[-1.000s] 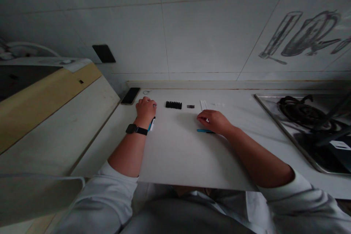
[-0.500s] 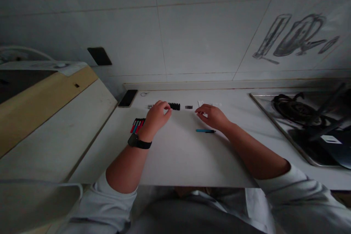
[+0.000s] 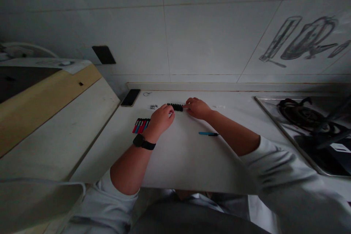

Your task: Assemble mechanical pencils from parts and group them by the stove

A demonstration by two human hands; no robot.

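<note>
"On the tabletop (image 3: 186, 161), where's the black row (image 3: 178, 108)?"
"Between the left grip (image 3: 160, 120), by its left end, and the right grip (image 3: 199, 109), by its right end."
"Either closed?"
"I can't tell."

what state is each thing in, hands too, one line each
Left hand: curled near the left end of the black ribbed row, grip unclear
Right hand: fingertips at the row's right end, grip unclear
Black ribbed row: between the hands
Red and blue barrels: side by side, partly hidden
Blue pen: lying flat
Phone: flat, screen dark
Smartwatch: worn, screen dark
Gas burner: no flame visible
</note>
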